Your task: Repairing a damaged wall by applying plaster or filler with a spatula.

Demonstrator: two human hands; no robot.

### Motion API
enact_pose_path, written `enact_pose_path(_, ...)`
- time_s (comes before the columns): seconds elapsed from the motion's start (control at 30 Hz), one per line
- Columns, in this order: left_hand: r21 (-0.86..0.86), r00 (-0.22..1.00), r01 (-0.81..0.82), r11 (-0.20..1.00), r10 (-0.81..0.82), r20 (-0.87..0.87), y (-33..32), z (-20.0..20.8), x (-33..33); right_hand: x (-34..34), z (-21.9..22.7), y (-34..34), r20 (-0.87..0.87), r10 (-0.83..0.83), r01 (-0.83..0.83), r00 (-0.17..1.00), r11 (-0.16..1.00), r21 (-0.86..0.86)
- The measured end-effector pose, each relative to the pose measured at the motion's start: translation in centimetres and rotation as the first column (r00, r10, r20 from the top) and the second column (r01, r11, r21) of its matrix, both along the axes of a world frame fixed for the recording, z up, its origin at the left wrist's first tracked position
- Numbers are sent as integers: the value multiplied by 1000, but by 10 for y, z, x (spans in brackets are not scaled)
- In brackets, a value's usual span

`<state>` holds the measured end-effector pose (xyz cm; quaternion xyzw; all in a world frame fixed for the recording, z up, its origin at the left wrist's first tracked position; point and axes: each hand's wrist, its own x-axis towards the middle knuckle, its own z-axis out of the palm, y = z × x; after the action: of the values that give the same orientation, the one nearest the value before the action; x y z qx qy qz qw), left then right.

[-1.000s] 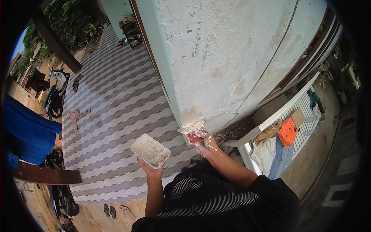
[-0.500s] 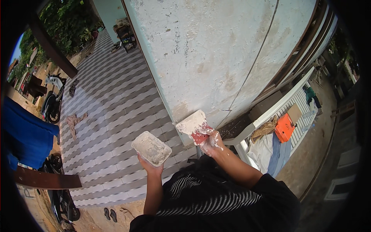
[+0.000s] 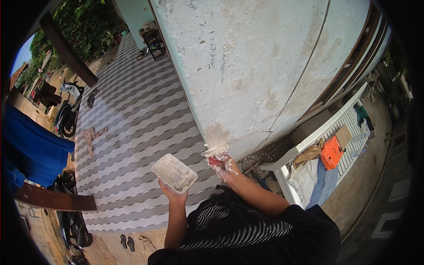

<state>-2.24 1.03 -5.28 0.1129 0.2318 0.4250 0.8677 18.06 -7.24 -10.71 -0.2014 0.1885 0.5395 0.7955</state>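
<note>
My left hand grips a shallow rectangular tub from beneath, its inside coated with pale putty. My right hand, smeared with white putty, is closed round a red putty knife. The knife's putty-covered blade is against the lower corner of the pale, patchy wall, seen almost edge-on. A damp-looking tan patch shows on the wall just above the blade.
Patterned floor tiles stretch away on the left, with a crumpled cloth on them. To the right stands a white slatted bench bearing an orange bag and cloths. A blue cloth hangs at far left; motorbikes stand beyond the tiles.
My right hand has moved left and down slightly, and the blade has turned from broad side showing to nearly edge-on at the wall corner. The tub stays in my left hand.
</note>
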Motion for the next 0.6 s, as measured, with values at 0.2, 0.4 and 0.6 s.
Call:
enact_pose_path(0.2,-9,999,11,1000,-12,-36,1,4,1,-1,71,-15,-56,-44,46,997,998,32)
enact_pose_path(0.4,7,999,33,999,-33,-12,0,4,8,-3,94,-24,-78,-61,71,995,987,145)
enact_pose_path(0.6,-30,999,36,999,-36,-7,-6,3,6,19,164,-40,34,-81,62,996,923,379)
